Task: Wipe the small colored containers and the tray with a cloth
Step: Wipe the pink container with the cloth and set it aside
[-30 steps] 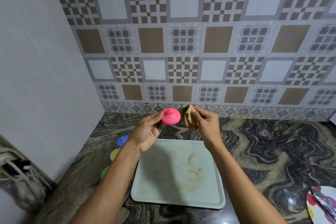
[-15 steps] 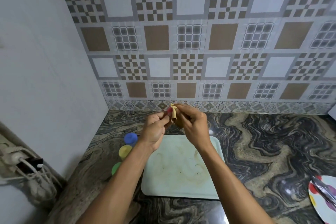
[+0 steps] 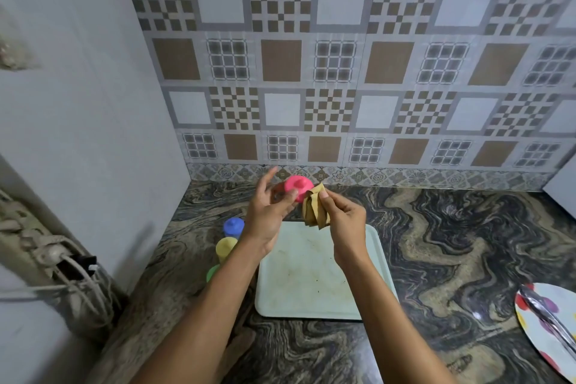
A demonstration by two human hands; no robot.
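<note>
My left hand (image 3: 268,215) holds a small pink container (image 3: 298,186) in the air above the far edge of the tray, its knobbed top facing me. My right hand (image 3: 343,218) grips a bunched tan cloth (image 3: 315,208) that touches the pink container's right side. Below both hands a pale green tray (image 3: 311,287) lies on the marble counter, with brown stains and specks on it. Left of the tray stand a blue container (image 3: 233,227), a yellow container (image 3: 226,247) and a green container (image 3: 213,273), the green one partly hidden by my left forearm.
A patterned tile wall (image 3: 343,72) rises behind the counter and a plain wall (image 3: 78,103) closes the left side. A spotted plate (image 3: 530,330) with metal tongs (image 3: 548,318) lies at the right edge. Cables hang at the lower left (image 3: 62,274).
The pink container, almost hidden between my hands half a second ago, shows again with its top towards me. The cloth now presses against its right side.
</note>
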